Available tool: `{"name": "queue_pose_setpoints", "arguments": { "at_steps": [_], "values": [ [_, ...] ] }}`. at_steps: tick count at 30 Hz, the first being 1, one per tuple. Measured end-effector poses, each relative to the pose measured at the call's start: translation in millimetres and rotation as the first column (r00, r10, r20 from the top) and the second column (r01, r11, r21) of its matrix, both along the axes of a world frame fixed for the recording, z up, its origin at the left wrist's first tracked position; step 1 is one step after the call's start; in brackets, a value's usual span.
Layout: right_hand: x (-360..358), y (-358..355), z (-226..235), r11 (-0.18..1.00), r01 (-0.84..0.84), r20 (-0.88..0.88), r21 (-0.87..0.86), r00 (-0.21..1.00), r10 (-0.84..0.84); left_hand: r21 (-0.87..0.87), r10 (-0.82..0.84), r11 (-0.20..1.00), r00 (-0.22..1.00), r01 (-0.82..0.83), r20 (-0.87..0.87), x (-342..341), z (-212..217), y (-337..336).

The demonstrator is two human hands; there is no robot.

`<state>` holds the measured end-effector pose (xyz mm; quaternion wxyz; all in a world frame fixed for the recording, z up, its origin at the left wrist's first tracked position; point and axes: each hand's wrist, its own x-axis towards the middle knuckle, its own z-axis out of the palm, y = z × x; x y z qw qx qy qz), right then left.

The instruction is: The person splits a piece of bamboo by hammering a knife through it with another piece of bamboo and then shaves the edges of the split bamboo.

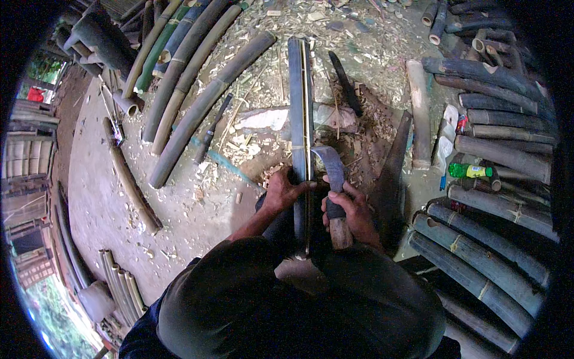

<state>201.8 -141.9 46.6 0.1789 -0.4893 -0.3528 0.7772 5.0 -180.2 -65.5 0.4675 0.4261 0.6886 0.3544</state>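
Observation:
A long dark bamboo piece [299,102] runs straight away from me over the ground, its near end at my knees. My left hand [281,190] grips its left side. My right hand [347,209] is closed on the wooden handle of a curved-bladed knife [332,164]. The blade rests against the right edge of the bamboo, where a pale split line shows along its length.
Long bamboo poles [191,78] lie fanned at the upper left. Cut bamboo sections [496,149] are stacked along the right. A green bottle [469,171] lies among them. A second dark blade [345,81] rests on chip-strewn ground. Split strips [119,281] lie at lower left.

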Motion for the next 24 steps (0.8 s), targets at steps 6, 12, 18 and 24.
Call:
{"name": "queue_pose_setpoints", "arguments": {
  "at_steps": [6, 12, 18, 24],
  "values": [
    [-4.7, 2.1, -6.0, 0.998, 0.013, -0.044, -0.059, 0.999, -0.016, -0.092, -0.040, 0.995, 0.992, 0.028, -0.122, -1.6, 3.7, -1.3],
    [-9.3, 3.4, -8.2, 0.995, 0.072, -0.037, -0.064, 0.997, -0.074, -0.018, -0.036, 0.999, 0.996, 0.035, -0.083, -1.5, -3.3, -3.8],
    [-32.4, 26.4, -35.5, 0.997, 0.049, -0.020, 0.055, 0.999, -0.048, -0.015, -0.013, 1.000, 1.000, 0.013, -0.015, -2.4, 12.1, -6.2],
    [-58.1, 84.6, -49.2, 0.986, 0.081, -0.059, 0.143, 0.996, -0.073, 0.055, -0.042, 0.998, 0.998, 0.040, 0.041, -4.2, -0.3, -4.7]
  ]
}}
